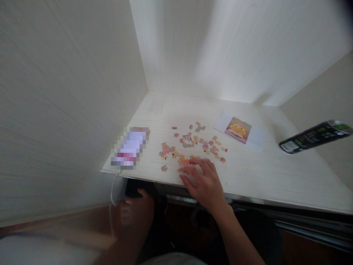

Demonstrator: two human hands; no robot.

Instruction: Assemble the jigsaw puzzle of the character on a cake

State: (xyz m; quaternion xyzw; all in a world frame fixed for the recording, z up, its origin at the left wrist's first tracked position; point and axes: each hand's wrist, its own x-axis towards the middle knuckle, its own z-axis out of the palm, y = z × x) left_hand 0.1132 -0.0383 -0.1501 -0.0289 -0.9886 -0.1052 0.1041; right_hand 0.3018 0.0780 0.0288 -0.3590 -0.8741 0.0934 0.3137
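Bent over the joined orange part of a jigsaw puzzle [183,159], my right hand [205,180] has its fingers curled and their tips on the pieces near the table's front edge. Its thumb and fingers close around a jigsaw puzzle piece there, mostly hidden by the hand. Loose and partly joined jigsaw puzzle pieces [188,141] lie spread beyond and on both sides. One lone piece [164,168] is left of the hand. Below the table edge, my left hand [136,208] is by my leg, dim and slightly blurred, fingers folded in with nothing seen in them.
A phone [131,147], pixelated, lies at the left with a white cable [112,189] hanging off the edge. Back right, a picture card [238,130] of a yellow figure rests on white paper [255,141]. A dark can [311,138] stands at the right. Pale walls enclose the table.
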